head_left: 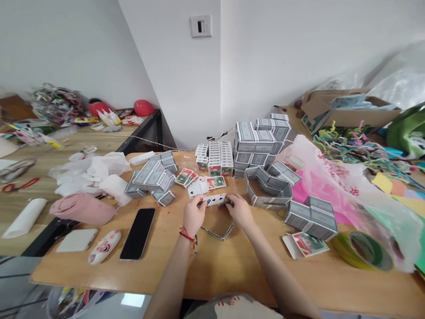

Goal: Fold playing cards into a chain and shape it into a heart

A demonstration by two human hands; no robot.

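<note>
My left hand [193,215] and my right hand [239,212] meet over the middle of the wooden table [215,266]. Both pinch the ends of a playing card [214,200] held flat between them, fingers closed on it. Under my hands two cards lean together in a low V shape [217,233]. A red thread bracelet is on my left wrist. Loose cards [195,188] and small card packs [215,182] lie just beyond my hands.
Stacks of grey card boxes [257,141] stand at the back, more lie left [152,177] and right [312,217]. A black phone [138,233], a pink cloth roll [83,208], a pink plastic bag [332,181] and a green tape roll [363,250] surround my hands.
</note>
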